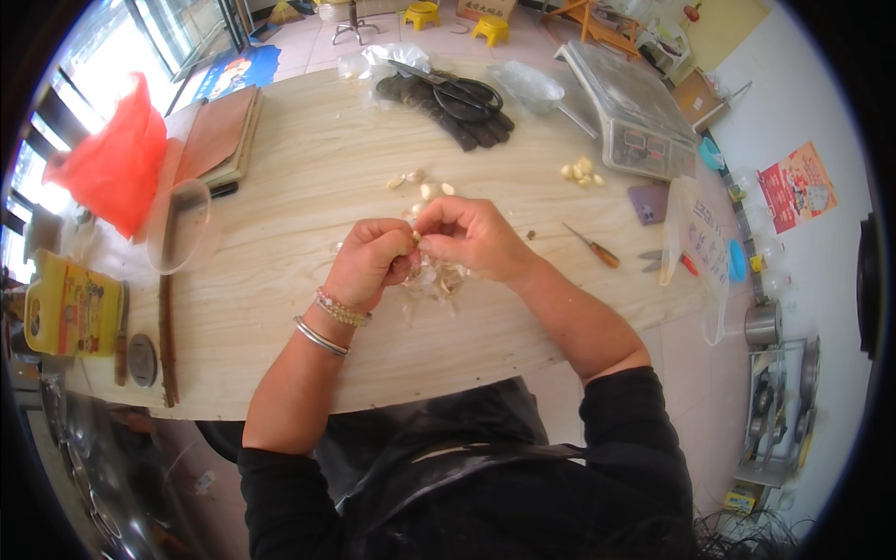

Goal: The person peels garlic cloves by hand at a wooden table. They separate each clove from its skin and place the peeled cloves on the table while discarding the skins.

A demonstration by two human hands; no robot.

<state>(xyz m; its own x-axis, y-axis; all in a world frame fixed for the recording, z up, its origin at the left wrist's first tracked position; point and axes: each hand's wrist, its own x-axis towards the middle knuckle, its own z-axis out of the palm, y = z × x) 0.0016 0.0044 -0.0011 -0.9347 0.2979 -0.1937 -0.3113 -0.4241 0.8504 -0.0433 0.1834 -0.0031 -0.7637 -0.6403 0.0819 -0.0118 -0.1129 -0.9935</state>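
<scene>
My left hand (374, 260) and my right hand (465, 238) meet over the wooden tabletop (294, 168), their fingertips pinching a small garlic clove (416, 236) between them. Below the fingers lies a loose pile of papery garlic skins (442, 278). Just beyond my hands are several pale cloves (428, 190), and a few unpeeled-looking cloves (416, 176) lie a little to their left. Farther right sits a small heap of peeled cloves (582, 171). Bracelets circle my left wrist.
Black-handled scissors (465, 96) rest on dark gloves (413, 98) at the back, near a scoop (532, 89) and a digital scale (644, 133). An awl-like tool (595, 248), a phone (647, 204) and a plastic bag (693, 238) lie right. A clear tub (180, 227), notebook (220, 133) and yellow jug (73, 304) stand left.
</scene>
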